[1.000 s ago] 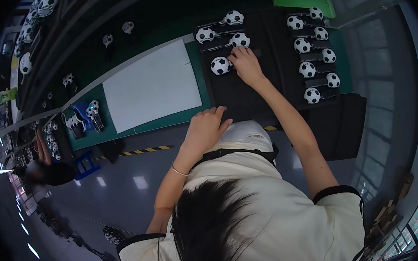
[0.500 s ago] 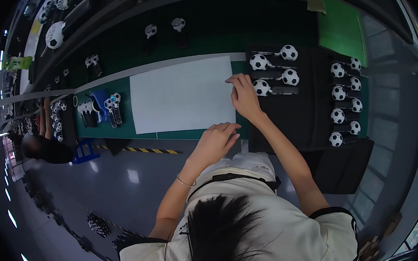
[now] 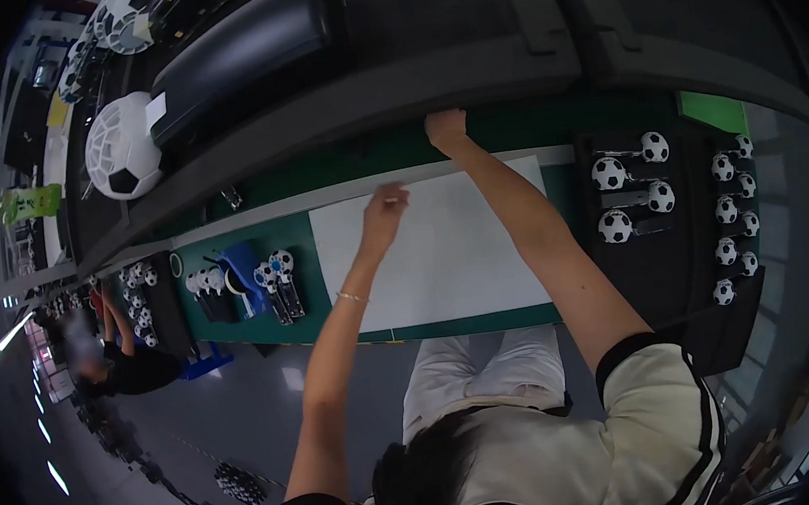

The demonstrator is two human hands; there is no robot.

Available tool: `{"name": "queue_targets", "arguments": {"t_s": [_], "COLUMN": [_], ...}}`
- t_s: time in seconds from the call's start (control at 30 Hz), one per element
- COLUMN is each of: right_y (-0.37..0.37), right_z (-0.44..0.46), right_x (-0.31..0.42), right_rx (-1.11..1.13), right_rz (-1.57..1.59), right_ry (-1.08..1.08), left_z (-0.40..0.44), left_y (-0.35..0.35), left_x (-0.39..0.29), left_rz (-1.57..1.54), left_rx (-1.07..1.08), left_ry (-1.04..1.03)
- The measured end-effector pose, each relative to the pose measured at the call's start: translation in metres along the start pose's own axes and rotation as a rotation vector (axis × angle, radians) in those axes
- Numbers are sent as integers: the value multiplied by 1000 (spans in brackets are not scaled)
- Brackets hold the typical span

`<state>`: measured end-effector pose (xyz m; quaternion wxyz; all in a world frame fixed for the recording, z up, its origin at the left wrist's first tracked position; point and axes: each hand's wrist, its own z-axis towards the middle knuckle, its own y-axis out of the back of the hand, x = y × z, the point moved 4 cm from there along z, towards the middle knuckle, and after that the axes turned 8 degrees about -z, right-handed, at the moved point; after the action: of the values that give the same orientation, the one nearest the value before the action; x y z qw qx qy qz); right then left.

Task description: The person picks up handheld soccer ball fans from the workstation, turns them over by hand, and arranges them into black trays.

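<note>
My right hand (image 3: pixel 447 131) reaches past the white sheet (image 3: pixel 433 250) to the underside of the dark shelf's front edge (image 3: pixel 372 101). Its fingertips are hidden there, so what it touches, if anything, does not show. Over the upper part of the sheet hangs my left hand (image 3: pixel 386 217), smeared by motion, with its fingers bent towards the right. No object shows in it. The sheet lies flat on a green bench top (image 3: pixel 299 262).
Right of the sheet, soccer-ball pieces with dark stems (image 3: pixel 615 226) lie on a black mat (image 3: pixel 637 266); several more (image 3: pixel 725 210) stand further right. Left are a blue holder (image 3: pixel 245 278) and similar pieces (image 3: pixel 280 263). A large soccer ball (image 3: pixel 124 147) sits on the shelf. A co-worker (image 3: pixel 135 364) is far left.
Both hands have moved forward and away from my body, the right one up to the shelf edge, the left one over the sheet. My view has shifted, bringing the shelf closer.
</note>
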<state>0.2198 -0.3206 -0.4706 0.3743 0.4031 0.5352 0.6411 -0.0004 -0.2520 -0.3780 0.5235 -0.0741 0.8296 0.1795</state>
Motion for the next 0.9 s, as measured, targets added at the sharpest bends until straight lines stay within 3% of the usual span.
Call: {"name": "queue_targets", "arguments": {"t_s": [0.03,0.1,0.13,0.2,0.27,0.33,0.37,0.43,0.53,0.63,0.73,0.77,0.83,0.9], "right_y": [-12,-28,-8,72,144,181,198,226,258,298,329,339,354,365], "right_z": [3,3,-7,-62,-106,-132,-143,-163,-187,-208,-225,-233,-247,-258], "right_x": [-9,-29,-39,-53,-64,-82,-89,-107,-139,-161,-184,-189,-202,-214], "right_rx": [5,76,74,638,513,485,483,412,291,209,209,207,207,209], "right_rz": [-10,522,505,1701,1914,1969,2049,2083,2180,2208,2336,2336,2379,2356], "right_ry": [-16,67,53,-450,-505,-486,-430,-459,-392,-401,-184,-181,-238,-221], "left_z": [34,76,85,118,156,170,175,171,105,-22,-95,-110,-141,-167], "left_y": [16,32,32,35,41,28,26,17,-23,-89,-136,-149,-179,-201], "left_x": [10,-15,-32,-30,0,6,4,-7,-42,-124,-161,-164,-174,-186], "left_rz": [137,534,684,873,868,803,734,662,-319,-791,-1029,-1028,-1339,-1364], "left_rx": [-50,-263,-265,-260,-271,-264,-244,-210,114,252,506,509,743,739], "left_ry": [-27,-302,-266,-408,-687,-780,-523,-272,-10,-32,-62,-65,-13,8]}}
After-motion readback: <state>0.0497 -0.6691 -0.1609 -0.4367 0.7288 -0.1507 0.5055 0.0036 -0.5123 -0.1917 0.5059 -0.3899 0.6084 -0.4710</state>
